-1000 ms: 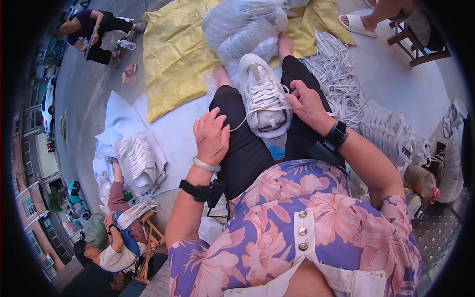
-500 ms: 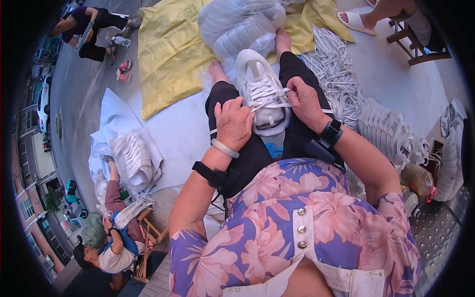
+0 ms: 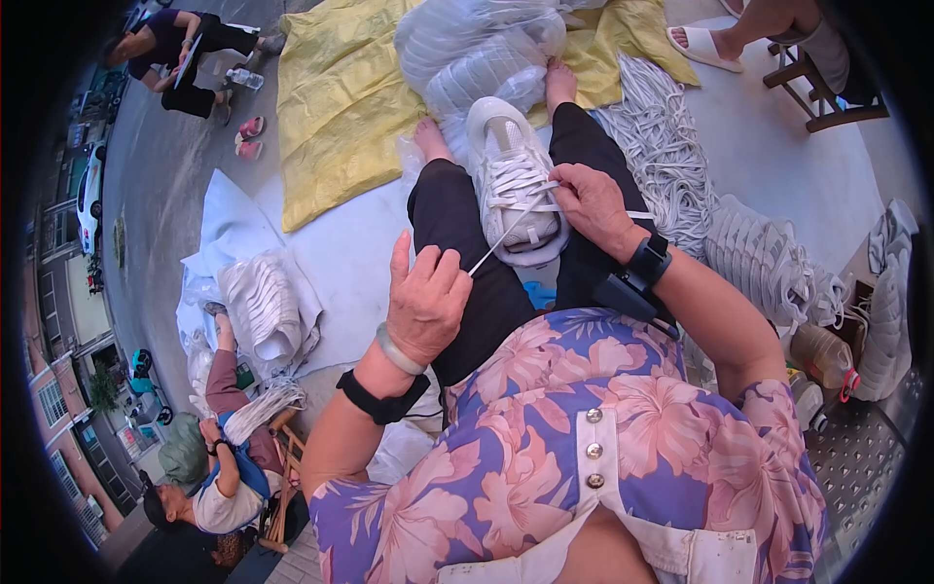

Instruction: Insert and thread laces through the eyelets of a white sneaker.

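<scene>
A white sneaker (image 3: 514,175) stands between my legs, its toe pointing away from me and its laces criss-crossed over the tongue. My left hand (image 3: 425,300) is to the left of the shoe above my thigh, its index finger raised and the other fingers curled on a white shoelace (image 3: 500,241). That lace runs taut from the hand back to the shoe's upper eyelets. At the shoe's right side, my right hand (image 3: 590,201) pinches the lacing near the eyelets with thumb and index finger. A loose lace end trails to the right beneath this hand.
Beyond the shoe lie plastic-wrapped white shoe parts (image 3: 477,54) on a yellow sheet (image 3: 341,117). A heap of white laces (image 3: 662,146) spreads to the right, beside a row of shoe uppers (image 3: 754,253). More stacked uppers (image 3: 261,307) lie left. Other people sit nearby.
My left hand has moved away from the shoe, down and to the left, drawing the lace out straight. The right hand has shifted slightly left and lower, staying by the eyelets.
</scene>
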`<state>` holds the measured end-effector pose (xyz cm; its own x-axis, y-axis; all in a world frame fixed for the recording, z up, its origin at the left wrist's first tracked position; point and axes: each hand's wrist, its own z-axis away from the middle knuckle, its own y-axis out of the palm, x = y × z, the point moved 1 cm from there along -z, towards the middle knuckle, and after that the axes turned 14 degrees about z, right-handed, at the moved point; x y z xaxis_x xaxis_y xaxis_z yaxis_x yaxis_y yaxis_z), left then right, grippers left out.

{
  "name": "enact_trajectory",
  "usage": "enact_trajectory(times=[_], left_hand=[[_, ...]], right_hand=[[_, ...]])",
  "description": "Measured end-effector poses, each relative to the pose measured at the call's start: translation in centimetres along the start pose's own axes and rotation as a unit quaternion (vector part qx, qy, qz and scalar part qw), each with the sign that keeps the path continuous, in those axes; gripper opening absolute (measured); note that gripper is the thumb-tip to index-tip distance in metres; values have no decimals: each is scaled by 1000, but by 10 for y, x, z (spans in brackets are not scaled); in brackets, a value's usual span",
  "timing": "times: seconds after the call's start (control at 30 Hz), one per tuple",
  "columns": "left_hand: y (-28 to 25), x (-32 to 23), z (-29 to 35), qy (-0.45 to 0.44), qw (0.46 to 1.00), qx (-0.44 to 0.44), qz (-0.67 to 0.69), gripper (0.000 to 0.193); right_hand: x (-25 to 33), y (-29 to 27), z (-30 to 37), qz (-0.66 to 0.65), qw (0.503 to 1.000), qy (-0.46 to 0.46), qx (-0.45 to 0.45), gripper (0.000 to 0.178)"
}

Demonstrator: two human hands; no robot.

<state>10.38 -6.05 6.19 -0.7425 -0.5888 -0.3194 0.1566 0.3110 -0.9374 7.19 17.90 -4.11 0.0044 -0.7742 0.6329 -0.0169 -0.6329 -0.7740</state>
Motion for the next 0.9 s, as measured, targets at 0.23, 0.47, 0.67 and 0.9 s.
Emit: enact_trajectory(times=[0.23,0.47,0.67,0.9], left_hand=[[-9,-19,43,4,994,95,56,13],[-8,3,32,-59,996,40,45,11],[-17,19,26,-54,998,-17,-12,12],[-11,43,53,-80,996,-3,-25,13]], right_hand=[[4,-3,-1,-5,1000,-11,22,13],[7,-44,7,46,984,-64,163,13],[-21,-79,18,146,978,-129,75,9],[-30,-93,28,150,968,-188,77,12]])
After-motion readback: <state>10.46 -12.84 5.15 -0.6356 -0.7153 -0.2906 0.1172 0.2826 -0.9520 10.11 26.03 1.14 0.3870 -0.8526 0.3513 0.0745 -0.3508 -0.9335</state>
